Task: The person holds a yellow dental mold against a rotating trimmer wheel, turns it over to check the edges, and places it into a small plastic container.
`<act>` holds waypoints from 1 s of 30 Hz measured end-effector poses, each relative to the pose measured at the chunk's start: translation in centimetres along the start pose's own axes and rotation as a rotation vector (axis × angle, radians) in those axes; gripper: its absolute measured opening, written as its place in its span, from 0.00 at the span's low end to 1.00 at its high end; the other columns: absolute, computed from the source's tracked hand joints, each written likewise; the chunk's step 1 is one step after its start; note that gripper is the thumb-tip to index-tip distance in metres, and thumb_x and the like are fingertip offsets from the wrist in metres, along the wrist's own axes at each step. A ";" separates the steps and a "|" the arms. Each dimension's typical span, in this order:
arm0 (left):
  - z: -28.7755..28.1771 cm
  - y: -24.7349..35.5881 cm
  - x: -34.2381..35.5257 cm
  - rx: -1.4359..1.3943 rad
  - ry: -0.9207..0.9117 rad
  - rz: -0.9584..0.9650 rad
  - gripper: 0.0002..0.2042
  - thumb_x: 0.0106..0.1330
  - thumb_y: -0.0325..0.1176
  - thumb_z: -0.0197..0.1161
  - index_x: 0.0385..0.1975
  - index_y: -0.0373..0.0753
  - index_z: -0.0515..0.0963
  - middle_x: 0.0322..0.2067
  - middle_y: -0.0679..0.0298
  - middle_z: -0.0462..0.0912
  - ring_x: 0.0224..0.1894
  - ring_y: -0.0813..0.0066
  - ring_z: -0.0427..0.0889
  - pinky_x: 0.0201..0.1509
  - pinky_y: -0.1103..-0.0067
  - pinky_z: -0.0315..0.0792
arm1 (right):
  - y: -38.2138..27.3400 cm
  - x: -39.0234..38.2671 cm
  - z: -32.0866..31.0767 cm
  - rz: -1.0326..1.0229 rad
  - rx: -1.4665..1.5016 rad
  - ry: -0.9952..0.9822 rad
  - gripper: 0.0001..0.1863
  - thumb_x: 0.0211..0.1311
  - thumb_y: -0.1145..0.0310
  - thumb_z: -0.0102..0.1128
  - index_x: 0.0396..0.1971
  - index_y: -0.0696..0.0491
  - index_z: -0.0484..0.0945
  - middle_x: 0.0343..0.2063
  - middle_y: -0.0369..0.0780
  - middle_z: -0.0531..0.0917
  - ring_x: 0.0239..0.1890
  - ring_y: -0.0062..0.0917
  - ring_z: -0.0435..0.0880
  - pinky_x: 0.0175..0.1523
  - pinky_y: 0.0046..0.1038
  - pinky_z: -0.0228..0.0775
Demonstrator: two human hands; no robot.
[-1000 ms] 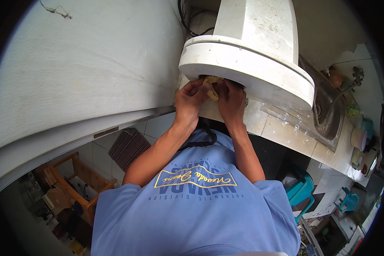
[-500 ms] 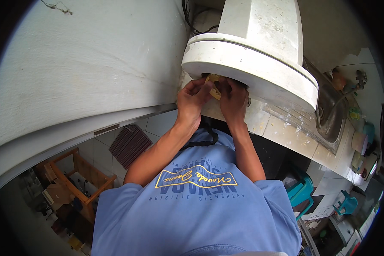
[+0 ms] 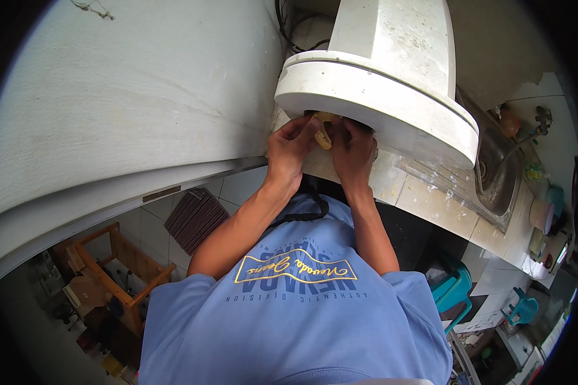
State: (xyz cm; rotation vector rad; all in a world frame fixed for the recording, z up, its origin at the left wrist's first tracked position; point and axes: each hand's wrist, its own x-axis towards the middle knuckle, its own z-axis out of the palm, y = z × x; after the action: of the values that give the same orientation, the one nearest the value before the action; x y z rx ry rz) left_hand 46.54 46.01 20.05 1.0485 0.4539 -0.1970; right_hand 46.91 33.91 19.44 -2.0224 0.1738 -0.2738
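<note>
Both my hands are raised close together at the underside of a large white machine head (image 3: 379,102), fingertips partly hidden beneath its rim. A soft, pale-yellow strip (image 3: 323,139), which looks like dough, hangs between them. My left hand (image 3: 289,146) is closed, pinching the strip's left side between thumb and fingers. On the other side my right hand (image 3: 353,153) is closed too, its bent fingers pressed against the strip. A dark gap shows under the machine just above my fingertips; what lies inside is hidden.
Below the machine runs a tiled counter (image 3: 430,205) with scattered light and yellowish spots. A steel sink (image 3: 498,173) with a tap is at the right. Left of me stands a white wall-like panel (image 3: 128,96); a wooden frame (image 3: 125,282) and a teal chair (image 3: 453,285) are lower down.
My hands stay in nearly the same place under the machine. The yellow strip between them has shifted slightly, its looped shape now looking more folded.
</note>
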 end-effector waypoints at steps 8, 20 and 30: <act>-0.4 -0.2 0.0 -0.036 -0.020 -0.019 0.14 0.66 0.30 0.66 0.44 0.26 0.78 0.40 0.58 0.83 0.42 0.76 0.82 0.48 0.81 0.78 | 0.1 -0.1 -0.3 0.006 0.021 -0.034 0.12 0.67 0.64 0.58 0.32 0.58 0.83 0.23 0.44 0.86 0.25 0.31 0.86 0.32 0.30 0.72; -2.3 1.7 -4.4 0.178 -0.283 0.252 0.16 0.62 0.20 0.66 0.50 0.27 0.75 0.48 0.55 0.81 0.52 0.72 0.80 0.60 0.78 0.73 | -2.4 -4.1 -6.5 -0.046 0.046 -0.126 0.12 0.59 0.73 0.66 0.43 0.56 0.83 0.33 0.43 0.85 0.32 0.29 0.87 0.37 0.27 0.79; -1.5 4.5 -6.0 0.331 -0.520 0.394 0.15 0.61 0.21 0.67 0.48 0.31 0.78 0.49 0.55 0.81 0.53 0.70 0.80 0.61 0.77 0.73 | -6.0 -1.8 -9.9 -0.602 -0.155 -0.238 0.07 0.52 0.74 0.70 0.33 0.53 0.84 0.29 0.38 0.83 0.29 0.29 0.84 0.32 0.29 0.76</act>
State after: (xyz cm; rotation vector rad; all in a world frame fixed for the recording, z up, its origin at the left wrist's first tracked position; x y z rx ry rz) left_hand 42.47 49.19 25.61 1.3336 -0.2659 -0.1869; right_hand 42.51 28.56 28.91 -2.2026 -0.5878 -0.3979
